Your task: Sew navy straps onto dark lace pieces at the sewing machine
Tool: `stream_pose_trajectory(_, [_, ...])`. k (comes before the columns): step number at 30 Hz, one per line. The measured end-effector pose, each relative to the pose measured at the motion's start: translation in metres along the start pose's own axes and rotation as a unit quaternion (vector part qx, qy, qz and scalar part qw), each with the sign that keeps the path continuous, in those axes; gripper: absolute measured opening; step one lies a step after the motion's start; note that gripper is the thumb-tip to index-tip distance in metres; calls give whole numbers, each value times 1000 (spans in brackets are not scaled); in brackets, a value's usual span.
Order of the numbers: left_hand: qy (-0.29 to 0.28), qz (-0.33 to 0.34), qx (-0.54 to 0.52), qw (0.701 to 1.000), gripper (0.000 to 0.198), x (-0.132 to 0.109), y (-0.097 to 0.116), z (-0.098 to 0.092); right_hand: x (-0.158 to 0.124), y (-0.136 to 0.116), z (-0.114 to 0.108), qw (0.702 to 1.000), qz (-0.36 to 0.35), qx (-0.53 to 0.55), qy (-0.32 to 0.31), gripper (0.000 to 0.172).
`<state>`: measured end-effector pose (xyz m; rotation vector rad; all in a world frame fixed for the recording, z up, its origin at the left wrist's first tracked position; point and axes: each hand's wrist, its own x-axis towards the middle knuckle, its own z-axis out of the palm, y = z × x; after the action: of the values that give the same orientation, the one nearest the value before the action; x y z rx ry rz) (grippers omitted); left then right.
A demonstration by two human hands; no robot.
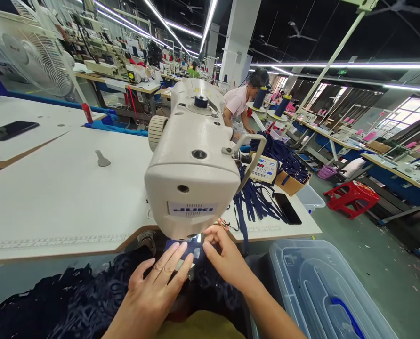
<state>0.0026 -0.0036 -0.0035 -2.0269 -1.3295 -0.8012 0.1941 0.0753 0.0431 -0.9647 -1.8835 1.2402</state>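
A white JUKI sewing machine (192,169) stands in front of me. Under the lower end of its head lies a small piece of navy fabric (181,249). My left hand (157,287) rests on this fabric from the left, fingers stretched out and flat. At the fabric's right edge is my right hand (227,259), thumb and forefinger closed in a pinch beside the needle area. The machine's head hides the needle and part of the fabric. Below the hands, a heap of navy strips (86,292) fills the space by my lap.
Navy strips (254,197), a black phone (287,208) and a control panel (262,168) lie right of the machine. A lidded clear plastic box (302,278) stands at lower right. A person (240,103) bends over work behind the machine. A red stool (351,198) is on the floor.
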Motion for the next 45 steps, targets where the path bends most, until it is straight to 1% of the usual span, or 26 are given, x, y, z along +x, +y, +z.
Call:
stream_pose_trajectory(2, [-9, -27, 3, 1000, 50, 0, 4, 0, 3, -3, -1, 999, -12, -46, 7, 25])
stream_pose_trajectory(4, [-24, -42, 6, 999, 56, 3, 7, -3, 7, -6, 0, 996, -32, -85, 2, 23])
stream_pose_trajectory(8, [-23, -60, 19, 998, 59, 9, 9, -7, 17, -8, 2, 989, -90, -117, -20, 18])
stream_pose_trajectory(10, [-20, -62, 27, 998, 57, 9, 10, -6, 20, -8, 3, 987, -103, -125, -21, 18])
stream_pose_trajectory(14, [-8, -49, 54, 997, 52, 7, 10, -2, 23, -9, 4, 986, -102, -128, -29, 21])
stream_pose_trajectory(17, [-4, -36, 68, 997, 48, 7, 11, -2, 23, -9, 4, 985, -100, -139, -28, 20])
stream_pose_trajectory(22, [-3, -51, 69, 996, 44, 9, 14, -5, 23, -8, 6, 982, -107, -154, -18, 19])
stream_pose_trajectory(25, [-6, -54, 61, 997, 46, 7, 14, -4, 24, -8, 7, 981, -110, -156, -15, 19])
stream_pose_trajectory(30, [-7, -66, 43, 997, 54, 2, 16, 0, 23, -8, 7, 981, -107, -159, -20, 18])
stream_pose_trajectory(32, [-8, -86, 24, 996, 54, 3, 19, -1, 23, -8, 7, 981, -108, -159, -19, 18])
stream_pose_trajectory(36, [-4, -165, -32, 986, 46, 7, 28, -4, 23, -6, 8, 981, -110, -159, -13, 18])
stream_pose_trajectory(40, [12, -183, -43, 982, 44, 12, 30, -10, 22, -5, 10, 983, -100, -152, -16, 19])
stream_pose_trajectory(45, [17, -187, -56, 981, 42, 15, 28, -13, 20, -3, 11, 985, -92, -147, -19, 20])
